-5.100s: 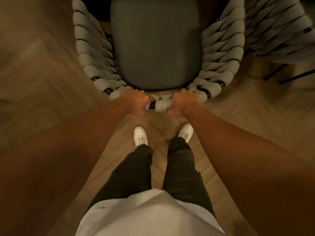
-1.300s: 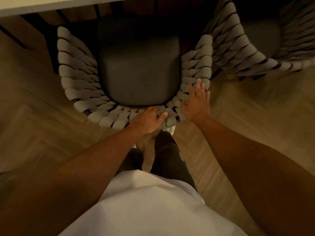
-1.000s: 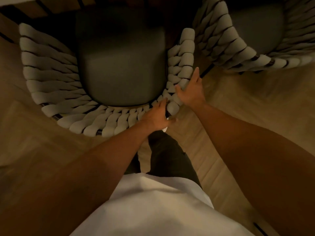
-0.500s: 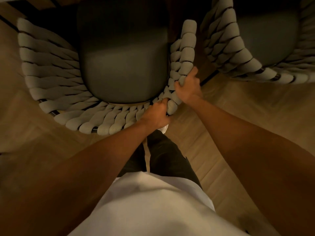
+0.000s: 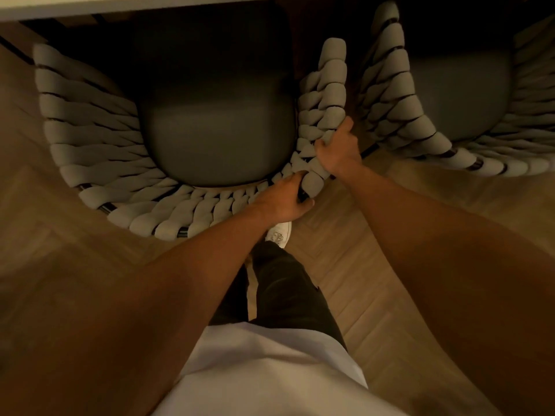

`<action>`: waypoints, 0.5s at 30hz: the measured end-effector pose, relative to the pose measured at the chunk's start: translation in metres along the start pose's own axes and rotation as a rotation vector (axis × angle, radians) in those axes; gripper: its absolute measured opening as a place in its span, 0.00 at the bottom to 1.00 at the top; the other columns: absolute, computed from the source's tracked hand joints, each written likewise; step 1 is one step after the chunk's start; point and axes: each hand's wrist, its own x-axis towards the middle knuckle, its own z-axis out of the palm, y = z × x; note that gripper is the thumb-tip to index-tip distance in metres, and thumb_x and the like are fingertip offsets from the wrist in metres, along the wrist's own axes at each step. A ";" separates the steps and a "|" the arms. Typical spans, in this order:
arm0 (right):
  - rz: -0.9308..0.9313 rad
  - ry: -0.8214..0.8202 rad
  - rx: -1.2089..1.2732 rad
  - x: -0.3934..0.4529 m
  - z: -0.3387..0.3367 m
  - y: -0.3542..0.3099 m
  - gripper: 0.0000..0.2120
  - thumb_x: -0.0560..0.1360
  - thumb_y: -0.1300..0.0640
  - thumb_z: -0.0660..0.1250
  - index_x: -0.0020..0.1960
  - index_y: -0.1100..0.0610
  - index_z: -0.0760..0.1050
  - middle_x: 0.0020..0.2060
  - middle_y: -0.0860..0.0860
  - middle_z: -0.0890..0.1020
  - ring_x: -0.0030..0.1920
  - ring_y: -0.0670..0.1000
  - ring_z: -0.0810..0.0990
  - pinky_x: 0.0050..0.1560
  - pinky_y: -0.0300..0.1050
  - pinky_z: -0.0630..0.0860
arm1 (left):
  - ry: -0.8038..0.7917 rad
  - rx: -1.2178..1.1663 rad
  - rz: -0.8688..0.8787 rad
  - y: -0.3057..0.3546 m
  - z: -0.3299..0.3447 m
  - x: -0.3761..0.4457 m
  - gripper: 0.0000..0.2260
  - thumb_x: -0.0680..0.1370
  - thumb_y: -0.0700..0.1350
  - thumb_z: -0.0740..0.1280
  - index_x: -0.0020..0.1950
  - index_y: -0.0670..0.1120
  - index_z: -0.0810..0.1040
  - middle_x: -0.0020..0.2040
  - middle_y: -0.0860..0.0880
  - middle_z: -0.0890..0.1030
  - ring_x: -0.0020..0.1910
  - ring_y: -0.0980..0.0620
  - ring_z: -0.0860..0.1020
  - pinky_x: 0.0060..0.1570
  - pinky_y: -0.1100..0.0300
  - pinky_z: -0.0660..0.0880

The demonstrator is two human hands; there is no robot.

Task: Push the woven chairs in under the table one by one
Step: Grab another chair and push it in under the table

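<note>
Gripping the woven chair [image 5: 99, 136] by the back corner on its right side, the person has both hands on the thick grey rope weave. The left hand [image 5: 282, 202] is curled tight round the dark frame bar at the near edge of the back. The right hand [image 5: 338, 145] is curled round the ropes a little farther up the right arm of the chair. Holding it at one corner like this looks like a way to steer the chair and keep it straight as it goes in.

The chair sits right in front of the person, with its dark seat cushion [image 5: 219, 124] partly in the shadow under the white table [image 5: 90, 7] at the far edge. I think the front part of the seat is already under, but the back part is still out.

Just to the right stands a second woven chair [image 5: 399, 109], very near the first one. The two chairs nearly touch, so the push has to be careful or the ropes may rub.

A white shoe [image 5: 279, 232] stands on the wooden floor [image 5: 375, 295] just behind the chair, close in for a good push.
</note>
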 end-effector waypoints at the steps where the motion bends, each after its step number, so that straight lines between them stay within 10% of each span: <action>1: -0.042 0.023 -0.080 -0.004 0.002 0.002 0.38 0.80 0.53 0.66 0.80 0.64 0.48 0.72 0.64 0.68 0.70 0.64 0.71 0.68 0.57 0.72 | -0.054 -0.008 0.006 -0.008 -0.006 -0.006 0.34 0.76 0.60 0.69 0.78 0.50 0.62 0.71 0.47 0.72 0.68 0.48 0.73 0.61 0.57 0.71; 5: -0.216 0.125 -0.655 -0.031 0.020 0.003 0.44 0.80 0.45 0.61 0.81 0.65 0.38 0.80 0.67 0.42 0.80 0.66 0.40 0.78 0.61 0.38 | -0.242 0.312 0.101 -0.066 -0.037 -0.040 0.45 0.70 0.78 0.61 0.79 0.56 0.57 0.75 0.51 0.68 0.71 0.49 0.70 0.67 0.45 0.72; 15: -0.527 -0.544 -0.886 -0.111 0.112 -0.041 0.40 0.79 0.28 0.42 0.80 0.51 0.62 0.82 0.54 0.55 0.82 0.57 0.47 0.79 0.63 0.41 | -0.201 0.541 0.087 -0.186 -0.101 -0.136 0.35 0.72 0.71 0.65 0.75 0.57 0.65 0.70 0.52 0.74 0.64 0.52 0.75 0.60 0.51 0.75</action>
